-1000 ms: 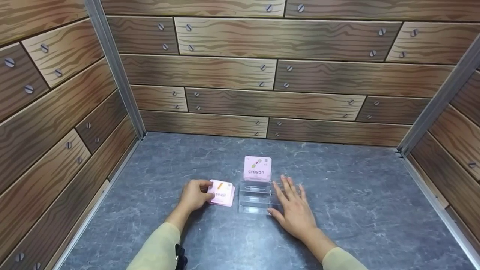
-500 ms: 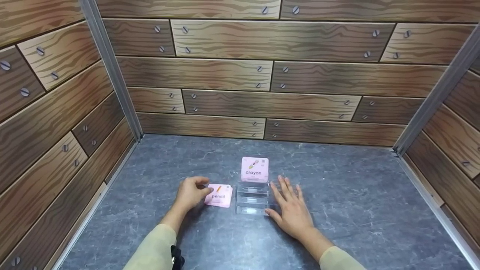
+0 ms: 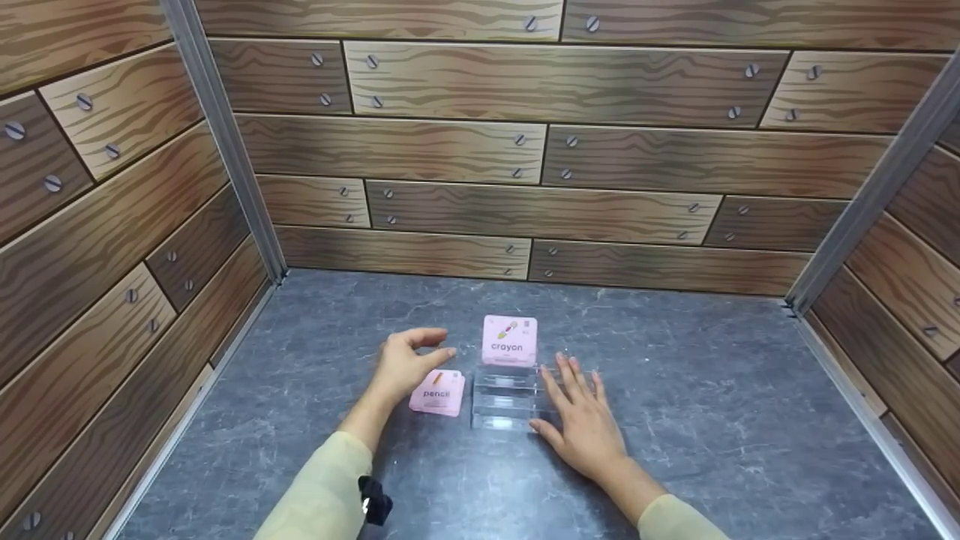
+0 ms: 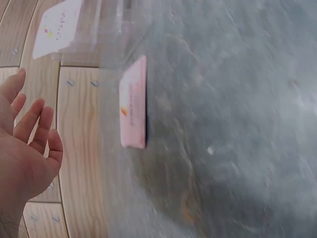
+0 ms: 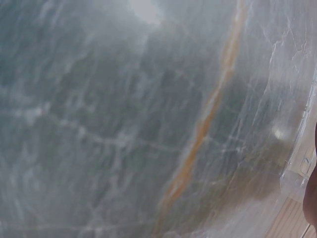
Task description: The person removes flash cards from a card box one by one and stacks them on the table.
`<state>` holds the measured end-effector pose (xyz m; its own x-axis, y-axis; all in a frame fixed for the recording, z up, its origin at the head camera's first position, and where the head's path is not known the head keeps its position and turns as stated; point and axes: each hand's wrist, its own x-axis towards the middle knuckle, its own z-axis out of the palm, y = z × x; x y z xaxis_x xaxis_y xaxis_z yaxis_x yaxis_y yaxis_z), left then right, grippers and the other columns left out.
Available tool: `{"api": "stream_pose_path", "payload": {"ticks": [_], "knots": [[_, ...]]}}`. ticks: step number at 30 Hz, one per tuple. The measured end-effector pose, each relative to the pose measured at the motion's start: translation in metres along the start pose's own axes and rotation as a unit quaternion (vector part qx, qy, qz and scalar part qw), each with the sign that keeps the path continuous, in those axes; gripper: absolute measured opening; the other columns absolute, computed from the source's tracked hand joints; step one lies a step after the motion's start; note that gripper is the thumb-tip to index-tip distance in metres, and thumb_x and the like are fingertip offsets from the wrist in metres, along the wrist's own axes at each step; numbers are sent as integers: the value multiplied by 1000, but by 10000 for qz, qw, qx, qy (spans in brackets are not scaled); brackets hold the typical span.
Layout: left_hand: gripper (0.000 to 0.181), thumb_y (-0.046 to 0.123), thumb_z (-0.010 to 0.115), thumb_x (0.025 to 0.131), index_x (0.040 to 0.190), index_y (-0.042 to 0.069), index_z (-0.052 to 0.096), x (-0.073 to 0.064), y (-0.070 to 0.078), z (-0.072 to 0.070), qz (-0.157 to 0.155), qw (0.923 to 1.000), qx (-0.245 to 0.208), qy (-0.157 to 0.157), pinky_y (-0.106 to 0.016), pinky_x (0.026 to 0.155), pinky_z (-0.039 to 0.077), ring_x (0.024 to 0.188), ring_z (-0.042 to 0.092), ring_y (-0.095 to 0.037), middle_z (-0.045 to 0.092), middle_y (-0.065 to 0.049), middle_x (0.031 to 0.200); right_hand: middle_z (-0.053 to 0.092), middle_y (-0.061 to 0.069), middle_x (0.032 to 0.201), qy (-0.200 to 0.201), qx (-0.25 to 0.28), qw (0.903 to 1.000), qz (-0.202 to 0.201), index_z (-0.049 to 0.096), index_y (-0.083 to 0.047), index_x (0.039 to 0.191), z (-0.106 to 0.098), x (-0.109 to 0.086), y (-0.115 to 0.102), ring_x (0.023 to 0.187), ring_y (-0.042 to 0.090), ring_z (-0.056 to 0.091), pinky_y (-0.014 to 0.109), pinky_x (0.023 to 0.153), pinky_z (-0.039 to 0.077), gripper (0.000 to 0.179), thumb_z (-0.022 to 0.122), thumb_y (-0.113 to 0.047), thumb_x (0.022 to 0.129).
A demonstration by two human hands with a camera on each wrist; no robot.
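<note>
My left hand (image 3: 409,361) hovers just behind a small stack of pink picture cards (image 3: 437,399), its thumb and fingers apart and nothing between them. "Pencil" is printed on the top card, and the left wrist view shows the stack (image 4: 133,106) from its edge. A pink "crayon" card (image 3: 510,341) leans upright in the rear of a clear plastic tiered card stand (image 3: 504,402). My right hand (image 3: 586,424) lies flat with fingers spread over the stand's right side. In the right wrist view only a bit of that hand shows, beside the clear plastic edge (image 5: 296,171).
The grey marbled tabletop (image 3: 705,390) spreads around the stand. Wood-patterned walls (image 3: 450,199) close off the back and both sides, with metal corner posts (image 3: 225,135) where they meet.
My left hand has let go of the pencil card stack and moved up and to the right, past its back edge. The right hand stays on the stand.
</note>
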<state>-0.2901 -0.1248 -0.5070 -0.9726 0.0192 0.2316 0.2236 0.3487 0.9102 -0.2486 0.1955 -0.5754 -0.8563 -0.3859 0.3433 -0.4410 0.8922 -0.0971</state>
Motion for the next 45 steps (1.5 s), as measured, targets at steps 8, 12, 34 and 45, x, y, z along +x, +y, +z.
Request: {"api": "stream_pose_path", "payload": {"ticks": [8,12,34,45], "knots": [[43,16,85,91,131,4,73,11,13,19,242,9990,-258,-256,-50,109,50,126,66,-31,73,-16,130,23,18,174,51,-66,10000,26,41,-12,164,0,1,1,160,37,20,66,124,18,85,68,-58,98],[46,13,85,91,134,4,71,13,15,26,245,9986,-420,-223,-53,112,46,128,65,-31,73,-15,131,24,19,173,60,-71,10000,-22,41,-11,164,1,2,0,159,39,22,66,124,19,85,67,-58,98],[39,5,82,91,128,-1,72,27,2,55,-150,9902,-1327,-417,-39,100,56,125,66,-34,74,-18,125,18,15,176,-34,-14,10000,39,38,-14,165,3,1,1,161,35,16,64,126,16,85,66,-59,99],[34,4,81,91,124,3,75,28,1,65,-95,9922,-1195,-337,-37,95,56,113,67,-28,74,-15,119,18,15,175,-24,-39,10000,20,38,-14,165,2,1,2,161,36,17,65,125,14,86,66,-60,98]]}}
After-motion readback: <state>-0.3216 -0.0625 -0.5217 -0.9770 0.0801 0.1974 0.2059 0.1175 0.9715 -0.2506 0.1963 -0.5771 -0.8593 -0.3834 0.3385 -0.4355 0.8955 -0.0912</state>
